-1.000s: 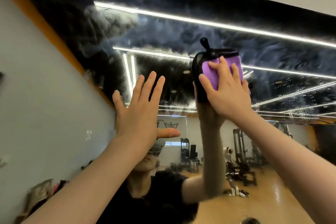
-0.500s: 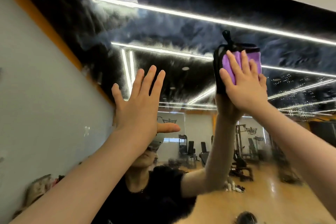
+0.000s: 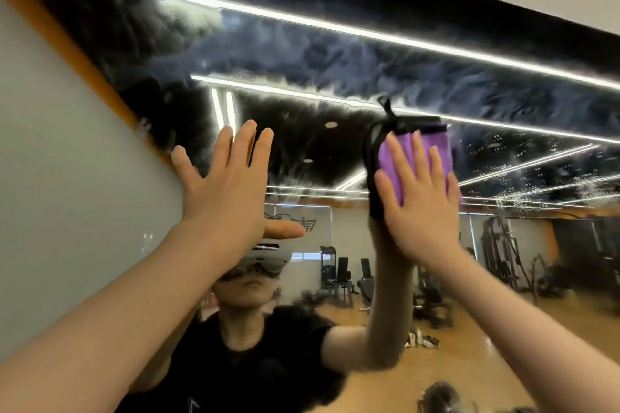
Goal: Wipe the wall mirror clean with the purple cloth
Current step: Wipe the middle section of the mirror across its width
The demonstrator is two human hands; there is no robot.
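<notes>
Since half a second ago the right hand, fingers flat, has slid the folded purple cloth down-left across the smeared wall mirror, while the left hand stays pressed flat, fingers spread.

Both forearms are bare; the mirror reflection shows a black short-sleeved shirt and white headset.

The scene is brightly and evenly lit. Long ceiling light strips are reflected as glare in the smeared mirror. Straight lines are bent at the wide-angle edges; slight blur is seen throughout.
</notes>
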